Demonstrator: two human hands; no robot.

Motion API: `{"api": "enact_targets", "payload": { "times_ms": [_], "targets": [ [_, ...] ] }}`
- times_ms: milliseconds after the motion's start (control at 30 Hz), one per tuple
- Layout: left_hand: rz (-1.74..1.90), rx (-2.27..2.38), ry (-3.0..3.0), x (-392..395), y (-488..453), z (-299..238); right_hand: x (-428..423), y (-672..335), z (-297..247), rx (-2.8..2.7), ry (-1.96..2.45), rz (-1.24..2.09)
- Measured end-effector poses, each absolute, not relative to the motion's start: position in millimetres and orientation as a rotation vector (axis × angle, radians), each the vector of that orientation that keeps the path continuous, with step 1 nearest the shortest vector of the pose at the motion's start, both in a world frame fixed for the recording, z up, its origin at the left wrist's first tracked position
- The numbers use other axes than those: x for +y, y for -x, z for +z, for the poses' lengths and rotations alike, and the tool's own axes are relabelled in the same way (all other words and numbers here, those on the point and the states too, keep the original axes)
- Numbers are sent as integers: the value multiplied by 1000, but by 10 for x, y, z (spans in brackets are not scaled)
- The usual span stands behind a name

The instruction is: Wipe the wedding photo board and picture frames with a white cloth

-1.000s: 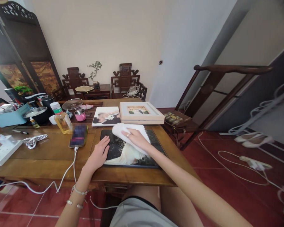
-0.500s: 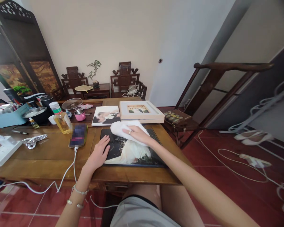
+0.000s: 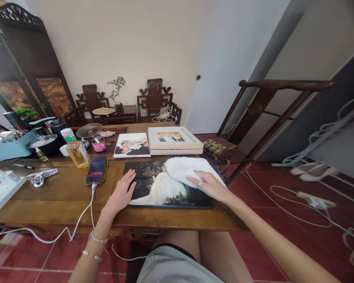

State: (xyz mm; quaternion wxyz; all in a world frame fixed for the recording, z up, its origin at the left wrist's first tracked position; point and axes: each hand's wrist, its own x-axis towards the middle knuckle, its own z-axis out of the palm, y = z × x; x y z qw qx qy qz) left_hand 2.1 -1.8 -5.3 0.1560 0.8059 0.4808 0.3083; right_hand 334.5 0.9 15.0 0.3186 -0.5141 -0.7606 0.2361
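A dark photo panel (image 3: pixel 149 177) showing a white gown lies flat near the front edge of the wooden table (image 3: pixel 76 208). My left hand (image 3: pixel 123 190) rests flat on its left edge, fingers stretched out. In my right hand (image 3: pixel 209 184) is a white cloth (image 3: pixel 185 169), pressed on the panel's right part and covering its upper right corner. The fingertips of that hand are partly sunk in the cloth. Behind the panel lie a smaller photo print (image 3: pixel 132 145) and a stack of pale picture frames (image 3: pixel 177 141).
Left of the panel are a phone (image 3: pixel 96 170) on a charging cable, a bottle of yellow liquid (image 3: pixel 75 148), a pink cup (image 3: pixel 98 144), a silver hair clip (image 3: pixel 42 177) and a power strip (image 3: pixel 6 190). A wooden chair (image 3: pixel 259 102) stands beyond the table's right end.
My right hand has slid the cloth to the right across the panel, uncovering its middle. My left hand stays on the left edge.
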Motion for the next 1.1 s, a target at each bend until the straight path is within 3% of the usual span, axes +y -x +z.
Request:
{"api": "enact_targets", "payload": {
  "times_ms": [333, 833, 1100],
  "targets": [
    [865, 1389, -2336, -19, -20, -76, -999, -3356, 227, -2188, 1428, 791],
    [860, 1382, -2348, -14, -9, -62, 460, -2923, 267, -2099, 1303, 476],
    [870, 1390, -2323, -37, -27, -54, -563, -2742, 276, -2299, 1204, 381]
  ]
}}
